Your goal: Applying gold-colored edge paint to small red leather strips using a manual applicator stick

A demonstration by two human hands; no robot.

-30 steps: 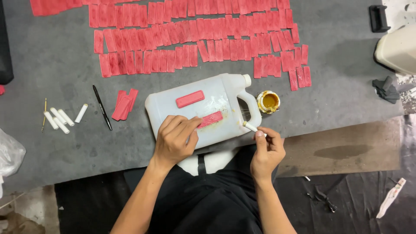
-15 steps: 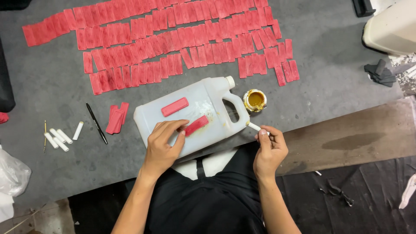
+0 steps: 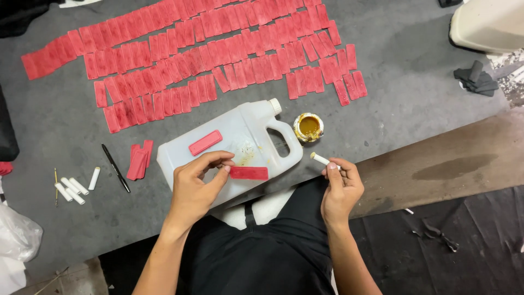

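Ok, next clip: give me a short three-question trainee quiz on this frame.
1. True or false: the left hand touches a red strip lying on the white jug.
2. What does the right hand hold? A) black pen B) small white stick C) scissors
3. What stands just right of the jug's handle?

Key
1. True.
2. B, the white stick.
3. A small open jar of yellowish-brown liquid.
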